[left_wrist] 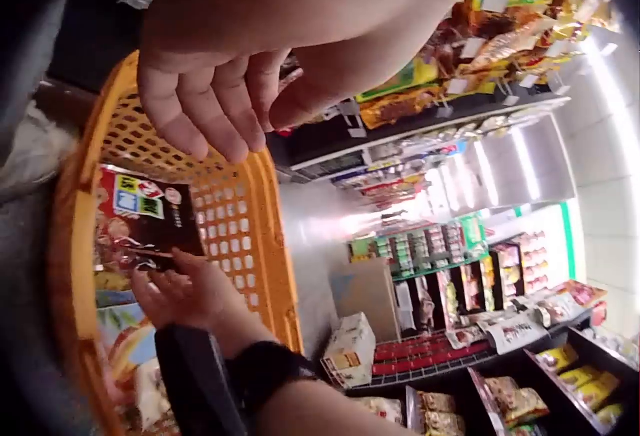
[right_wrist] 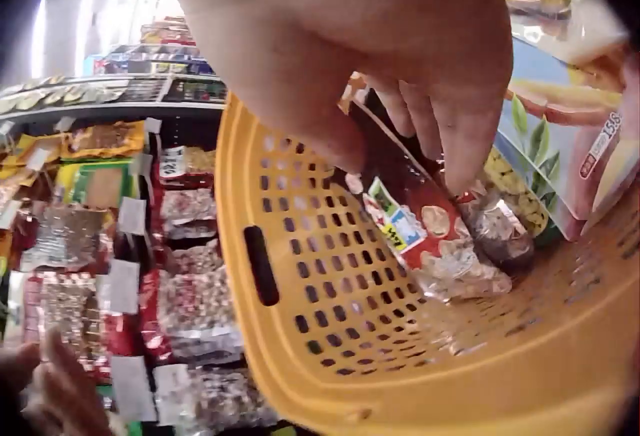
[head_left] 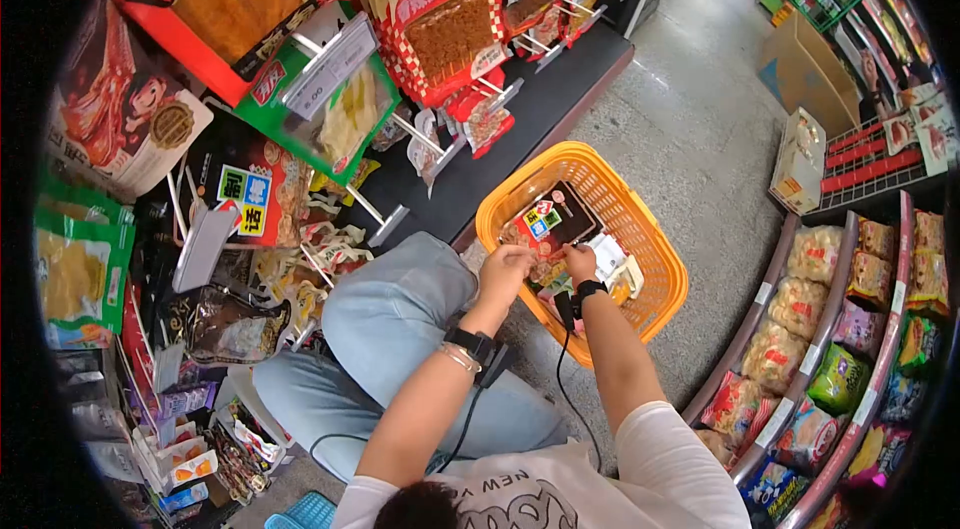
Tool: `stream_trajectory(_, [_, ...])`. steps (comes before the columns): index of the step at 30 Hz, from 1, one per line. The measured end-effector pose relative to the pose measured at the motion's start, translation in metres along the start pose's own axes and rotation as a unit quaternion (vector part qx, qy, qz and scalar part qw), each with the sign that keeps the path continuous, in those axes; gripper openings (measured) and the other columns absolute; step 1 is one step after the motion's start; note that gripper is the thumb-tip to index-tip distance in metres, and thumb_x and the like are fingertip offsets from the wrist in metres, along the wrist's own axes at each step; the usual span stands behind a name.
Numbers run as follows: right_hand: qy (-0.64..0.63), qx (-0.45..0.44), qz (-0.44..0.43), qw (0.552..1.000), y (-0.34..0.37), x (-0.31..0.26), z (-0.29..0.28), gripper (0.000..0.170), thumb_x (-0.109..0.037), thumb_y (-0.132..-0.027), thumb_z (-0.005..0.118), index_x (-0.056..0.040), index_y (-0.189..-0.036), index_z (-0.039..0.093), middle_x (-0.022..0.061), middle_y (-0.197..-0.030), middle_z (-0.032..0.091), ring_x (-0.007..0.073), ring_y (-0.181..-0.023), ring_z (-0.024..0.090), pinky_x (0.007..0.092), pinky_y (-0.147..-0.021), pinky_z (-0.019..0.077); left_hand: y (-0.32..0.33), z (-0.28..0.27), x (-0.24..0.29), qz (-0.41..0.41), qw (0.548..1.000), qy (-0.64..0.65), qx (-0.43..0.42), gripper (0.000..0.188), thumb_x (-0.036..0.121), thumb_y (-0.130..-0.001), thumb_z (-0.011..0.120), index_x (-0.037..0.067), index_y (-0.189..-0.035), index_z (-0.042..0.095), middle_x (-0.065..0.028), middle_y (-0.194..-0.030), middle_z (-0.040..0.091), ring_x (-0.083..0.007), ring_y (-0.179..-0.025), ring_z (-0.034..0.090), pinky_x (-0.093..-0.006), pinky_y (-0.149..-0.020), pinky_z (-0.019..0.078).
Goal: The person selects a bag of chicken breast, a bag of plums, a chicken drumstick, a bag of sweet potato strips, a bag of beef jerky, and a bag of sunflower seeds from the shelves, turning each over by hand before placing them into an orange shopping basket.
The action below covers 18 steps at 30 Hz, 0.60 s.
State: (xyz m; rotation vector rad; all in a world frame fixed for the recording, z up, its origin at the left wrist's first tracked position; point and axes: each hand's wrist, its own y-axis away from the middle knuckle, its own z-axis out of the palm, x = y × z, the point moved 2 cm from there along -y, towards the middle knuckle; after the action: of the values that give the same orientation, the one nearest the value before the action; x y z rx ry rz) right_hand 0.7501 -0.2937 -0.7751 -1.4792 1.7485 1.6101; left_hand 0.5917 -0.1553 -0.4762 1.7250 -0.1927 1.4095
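A dark snack package with red, blue and yellow printing (head_left: 545, 216) (left_wrist: 147, 214) (right_wrist: 408, 221) stands tilted inside the orange basket (head_left: 655, 259) (left_wrist: 268, 226) (right_wrist: 240, 286). My right hand (head_left: 580, 263) (left_wrist: 195, 299) (right_wrist: 370, 46) pinches its upper edge between thumb and fingers. Over the basket's near left side is my left hand (head_left: 507, 269) (left_wrist: 290, 46) (right_wrist: 65, 391), its fingers loosely bent and holding nothing. Beside the package lie a blue picture pack (left_wrist: 125, 331) (right_wrist: 560, 136) and a white item (head_left: 608, 254).
Hanging snack packs (head_left: 450, 24) on metal hooks fill the left side, above a dark shelf ledge (head_left: 560, 94). Curved shelves of bagged snacks (head_left: 800, 304) stand at the right. A cardboard box (head_left: 808, 69) is at the upper right. My bent knees (head_left: 400, 294) are left of the basket.
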Motion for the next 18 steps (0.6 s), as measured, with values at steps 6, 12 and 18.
stream_trajectory(6, [0.049, -0.067, 0.071, 0.994, -0.008, -0.024, 0.015, 0.047, -0.034, -0.074, 0.072, 0.0062, -0.097, 0.064, 0.0182, -0.088, 0.067, 0.0261, -0.076, 0.065, 0.0359, -0.067, 0.0493, -0.016, 0.011, -0.01, 0.046, 0.999, -0.016, -0.025, 0.016, 0.011, -0.087, 0.057, 0.001, -0.1, 0.06, -0.0041, -0.087, 0.065, -0.0107, -0.074, 0.059, -0.0233, -0.065, 0.0465])
stream_trajectory(12, [-0.171, -0.101, -0.082, 0.977, 0.063, -0.101, 0.006, 0.026, -0.024, -0.089, 0.061, -0.0041, -0.077, 0.05, -0.0009, -0.066, 0.046, 0.0108, -0.06, 0.042, 0.028, -0.053, 0.0347, -0.02, 0.01, -0.016, 0.091, 0.994, -0.056, -0.002, 0.017, 0.012, -0.086, 0.06, 0.001, -0.099, 0.061, -0.0061, -0.086, 0.067, -0.0136, -0.078, 0.062, -0.0257, -0.072, 0.0484])
stream_trajectory(18, [-0.289, -0.203, -0.123, 0.928, 0.151, -0.19, -0.076, 0.034, -0.016, -0.095, 0.05, -0.0027, -0.126, 0.047, 0.006, -0.12, 0.056, 0.0137, -0.107, 0.052, 0.0282, -0.092, 0.0403, -0.012, -0.002, -0.008, 0.192, 0.966, -0.162, 0.064, 0.038, 0.021, -0.079, 0.07, 0.001, -0.109, 0.057, -0.0137, -0.104, 0.064, -0.0209, -0.098, 0.061, -0.0314, -0.084, 0.0476])
